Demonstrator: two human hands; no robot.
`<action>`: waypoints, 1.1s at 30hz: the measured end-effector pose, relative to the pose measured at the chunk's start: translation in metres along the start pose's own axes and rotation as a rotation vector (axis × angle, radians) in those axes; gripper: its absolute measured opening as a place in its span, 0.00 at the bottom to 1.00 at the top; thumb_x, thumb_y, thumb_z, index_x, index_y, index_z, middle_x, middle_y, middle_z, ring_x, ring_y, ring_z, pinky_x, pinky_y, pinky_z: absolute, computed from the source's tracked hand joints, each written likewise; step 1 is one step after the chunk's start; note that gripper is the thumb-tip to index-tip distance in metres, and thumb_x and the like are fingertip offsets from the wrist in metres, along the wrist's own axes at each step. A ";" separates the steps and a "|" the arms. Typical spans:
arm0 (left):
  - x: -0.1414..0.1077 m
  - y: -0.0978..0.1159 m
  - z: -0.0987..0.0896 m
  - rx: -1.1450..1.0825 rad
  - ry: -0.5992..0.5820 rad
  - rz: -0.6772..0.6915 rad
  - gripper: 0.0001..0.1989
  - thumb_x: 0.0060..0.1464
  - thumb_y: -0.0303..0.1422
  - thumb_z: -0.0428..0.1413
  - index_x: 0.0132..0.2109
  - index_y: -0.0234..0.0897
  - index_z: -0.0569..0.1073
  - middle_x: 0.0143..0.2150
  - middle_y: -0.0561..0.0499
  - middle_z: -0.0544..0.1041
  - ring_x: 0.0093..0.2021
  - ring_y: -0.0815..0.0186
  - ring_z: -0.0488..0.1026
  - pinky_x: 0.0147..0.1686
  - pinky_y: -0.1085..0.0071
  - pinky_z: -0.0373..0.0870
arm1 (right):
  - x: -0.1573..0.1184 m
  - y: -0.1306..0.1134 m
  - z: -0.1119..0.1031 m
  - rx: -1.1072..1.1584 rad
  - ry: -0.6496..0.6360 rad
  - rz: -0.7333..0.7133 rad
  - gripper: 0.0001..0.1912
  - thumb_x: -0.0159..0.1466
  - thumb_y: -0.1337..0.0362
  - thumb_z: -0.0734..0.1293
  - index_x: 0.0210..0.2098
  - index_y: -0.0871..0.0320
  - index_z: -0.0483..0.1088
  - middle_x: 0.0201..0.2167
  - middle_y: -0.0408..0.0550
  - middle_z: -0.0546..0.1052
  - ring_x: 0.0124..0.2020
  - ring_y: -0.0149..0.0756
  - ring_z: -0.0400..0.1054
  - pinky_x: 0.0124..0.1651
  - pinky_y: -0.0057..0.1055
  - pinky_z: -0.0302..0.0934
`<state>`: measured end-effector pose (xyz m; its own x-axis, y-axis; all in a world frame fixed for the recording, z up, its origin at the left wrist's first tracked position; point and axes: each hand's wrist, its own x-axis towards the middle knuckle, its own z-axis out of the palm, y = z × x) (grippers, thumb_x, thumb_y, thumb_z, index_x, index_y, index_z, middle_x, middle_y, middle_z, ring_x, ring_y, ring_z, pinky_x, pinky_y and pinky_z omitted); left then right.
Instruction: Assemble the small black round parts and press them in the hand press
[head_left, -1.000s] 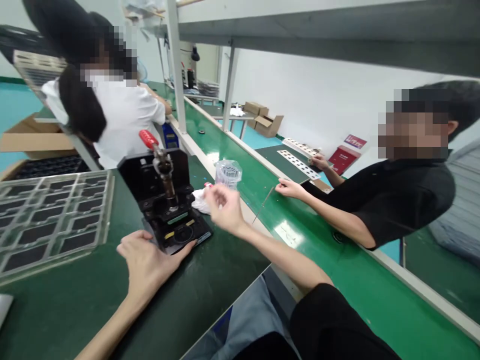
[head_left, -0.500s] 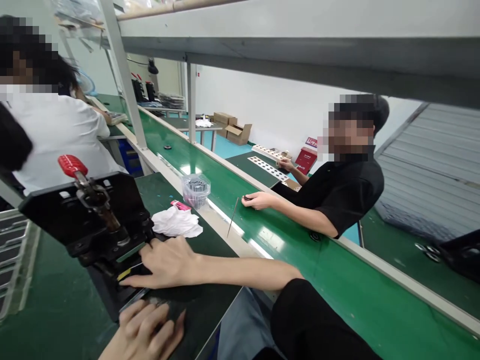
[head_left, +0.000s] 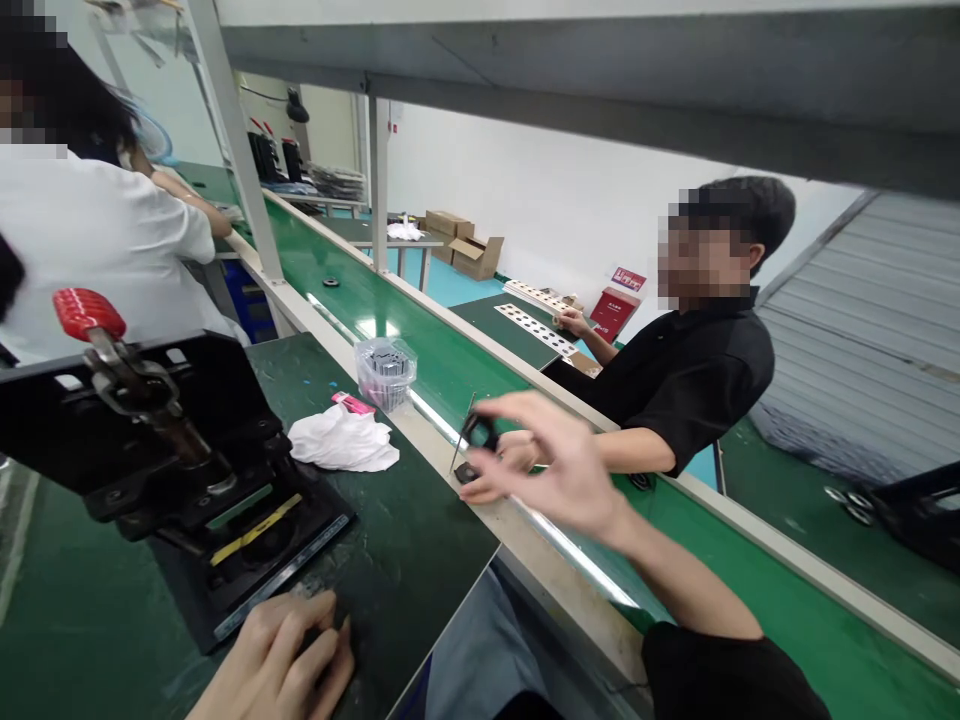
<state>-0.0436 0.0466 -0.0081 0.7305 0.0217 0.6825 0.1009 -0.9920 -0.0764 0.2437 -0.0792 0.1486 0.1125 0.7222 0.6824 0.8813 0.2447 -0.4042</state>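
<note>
My right hand (head_left: 559,460) looks to be pinching a black ring (head_left: 480,430) between thumb and fingertip. It is blurry, but the grip seems small and light. The ring is up in the air, above the pale rail (head_left: 551,590) at the side of the green belt (head_left: 427,345). A thin rod (head_left: 459,440) stands just beside it.

Right behind my fingers is a co-worker's hand (head_left: 517,455), with a small black bit (head_left: 466,472) at its fingertips. I cannot tell if the two hands touch.

My left hand (head_left: 281,650) is curled on the dark green table (head_left: 405,560), near the front of the press (head_left: 180,465). I cannot tell if anything is tucked inside it.

The red handle (head_left: 88,313) of the press points up, so I judge that it is not pushing down now. A yellow strip (head_left: 255,530) lies across its base. As far as I can judge, picking the ring up is done, and it is not yet set down anywhere. How many more rings are left, I cannot tell.

Farther out there is a white cloth (head_left: 343,440), then a clear tub (head_left: 386,375). One more black ring (head_left: 330,283) lies far up the belt.
</note>
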 end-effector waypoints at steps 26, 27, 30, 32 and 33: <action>0.021 0.007 -0.005 -0.125 -0.121 -0.180 0.04 0.66 0.24 0.48 0.44 0.34 0.67 0.45 0.43 0.72 0.44 0.58 0.70 0.44 0.62 0.72 | 0.019 0.187 -0.013 -0.674 -0.179 0.554 0.20 0.72 0.60 0.57 0.38 0.65 0.76 0.41 0.64 0.80 0.42 0.48 0.74 0.44 0.38 0.64; 0.020 0.007 -0.004 -0.130 -0.129 -0.189 0.04 0.67 0.24 0.48 0.44 0.34 0.67 0.45 0.43 0.72 0.45 0.57 0.70 0.44 0.62 0.72 | 0.010 0.177 -0.014 -0.663 -0.153 0.511 0.20 0.72 0.59 0.56 0.40 0.64 0.76 0.43 0.63 0.80 0.43 0.48 0.74 0.44 0.38 0.64; 0.017 0.006 -0.003 -0.139 -0.148 -0.195 0.04 0.67 0.24 0.48 0.46 0.33 0.67 0.47 0.42 0.72 0.46 0.56 0.70 0.46 0.61 0.71 | -0.028 0.142 -0.007 -0.579 -0.197 0.396 0.19 0.72 0.55 0.58 0.38 0.57 0.77 0.38 0.53 0.81 0.37 0.41 0.75 0.41 0.33 0.65; 0.017 0.007 -0.002 -0.139 -0.156 -0.193 0.04 0.68 0.25 0.48 0.46 0.33 0.67 0.47 0.41 0.72 0.47 0.56 0.70 0.46 0.60 0.70 | -0.057 0.118 0.007 -0.472 -0.298 0.313 0.18 0.71 0.51 0.62 0.35 0.55 0.78 0.31 0.47 0.80 0.31 0.36 0.75 0.37 0.29 0.65; 0.017 0.007 -0.002 -0.139 -0.157 -0.189 0.04 0.68 0.25 0.48 0.47 0.32 0.67 0.47 0.41 0.72 0.47 0.56 0.69 0.47 0.60 0.70 | -0.069 0.108 0.015 -0.401 -0.353 0.256 0.17 0.71 0.50 0.63 0.37 0.55 0.78 0.31 0.46 0.80 0.31 0.35 0.75 0.36 0.28 0.65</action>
<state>-0.0318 0.0401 0.0038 0.8044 0.2160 0.5534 0.1595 -0.9759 0.1490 0.3245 -0.0931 0.0482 0.2456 0.9143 0.3220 0.9586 -0.1796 -0.2212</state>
